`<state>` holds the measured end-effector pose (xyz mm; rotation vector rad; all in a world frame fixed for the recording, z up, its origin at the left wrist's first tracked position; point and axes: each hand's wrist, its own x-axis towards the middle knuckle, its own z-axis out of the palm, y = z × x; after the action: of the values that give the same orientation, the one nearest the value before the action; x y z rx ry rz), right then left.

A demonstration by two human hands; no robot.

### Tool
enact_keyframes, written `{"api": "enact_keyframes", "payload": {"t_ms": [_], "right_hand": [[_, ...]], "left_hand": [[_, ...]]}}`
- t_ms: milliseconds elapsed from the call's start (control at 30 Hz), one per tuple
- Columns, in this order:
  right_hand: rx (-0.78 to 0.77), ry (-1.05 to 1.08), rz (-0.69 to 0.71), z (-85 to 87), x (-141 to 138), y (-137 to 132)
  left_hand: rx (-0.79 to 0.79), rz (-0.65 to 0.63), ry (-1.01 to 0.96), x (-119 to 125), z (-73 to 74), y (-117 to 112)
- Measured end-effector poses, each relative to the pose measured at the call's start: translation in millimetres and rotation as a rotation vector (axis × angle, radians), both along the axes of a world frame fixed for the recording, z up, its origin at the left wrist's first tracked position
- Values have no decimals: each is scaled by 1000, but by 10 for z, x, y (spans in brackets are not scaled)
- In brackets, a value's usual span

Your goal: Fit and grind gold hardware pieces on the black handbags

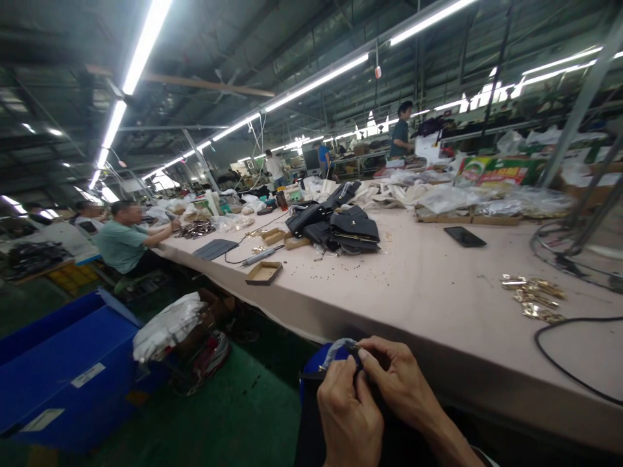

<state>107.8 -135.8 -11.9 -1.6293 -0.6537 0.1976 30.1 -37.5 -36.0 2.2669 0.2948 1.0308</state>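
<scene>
Left hand [349,410] and right hand [398,375] pinch greyish strap [335,349], perhaps plastic-wrapped, arching just beyond them.

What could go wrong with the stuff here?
The greyish curved piece at the left grip and right grip might slip and fall, being held off the table. A tugged black cable could scatter the gold pieces. The cardboard tray sits near the edge, so a bump might drop it.

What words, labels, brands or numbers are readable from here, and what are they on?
None reads clearly.
Green-and-red box: printed lettering, too blurred to read.
Two white labels on the blue bin: too small and blurred to read.
</scene>
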Motion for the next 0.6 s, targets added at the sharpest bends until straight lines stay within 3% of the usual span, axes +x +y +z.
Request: {"api": "enact_keyframes", "payload": {"t_ms": [133,267,333,467,600], "right_hand": [[12,64,-11,-58,64,-18],[54,172,10,-178,199,8],[97,213,14,-235,266,42],[177,277,-24,-316,370,130],[154,263,10,-368,474,214]], "left_hand": [[-58,-63,86,19,164,77],[-330,-220,317,133,398,271],[-434,-236,369,218,474,360],[-556,-162,368,383,471,471],[-602,-164,332,528,385,561]]}}
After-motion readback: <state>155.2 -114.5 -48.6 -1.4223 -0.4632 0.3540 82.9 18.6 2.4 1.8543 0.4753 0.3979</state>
